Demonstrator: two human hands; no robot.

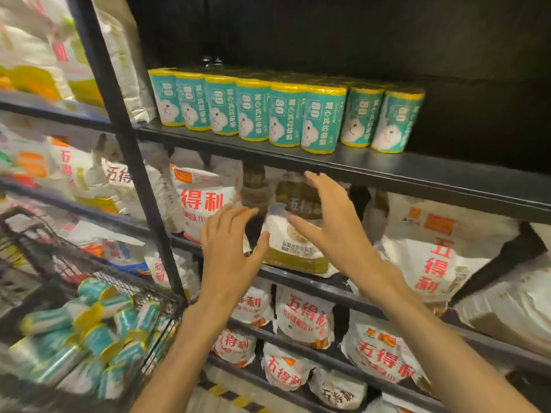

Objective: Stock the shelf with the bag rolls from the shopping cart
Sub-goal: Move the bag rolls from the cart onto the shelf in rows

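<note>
1. Eight teal bag rolls (286, 114) with yellow ends stand upright in a row on the black shelf (387, 171), each touching the next, running from the shelf's left end toward its middle; the two rightmost sit a little further back from the front edge. Behind them more yellow roll tops show, dim against the dark back wall.
2. The right stretch of that shelf board is bare.
3. The shopping cart (74, 263), black wire mesh, stands at the lower left, its near corner against the shelf's black upright post (119, 120). Inside it lie many more teal and yellow rolls (89, 332), heaped on their sides at all angles, blurred.
4. The left hand (229, 245) is held out below the shelf's front edge, fingers spread and relaxed, holding nothing.
5. The right hand (331, 222) is beside it, just apart, palm turned inward, fingers straight, fingertips close under the shelf's front edge. It too holds nothing.
6. The shelves below carry white flour bags (301, 314) with red lettering, some standing, some slumped; one green-bottomed bag (295, 251) sits right behind the hands.
7. More pale bags (35, 52) fill the rack left of the post.
</note>
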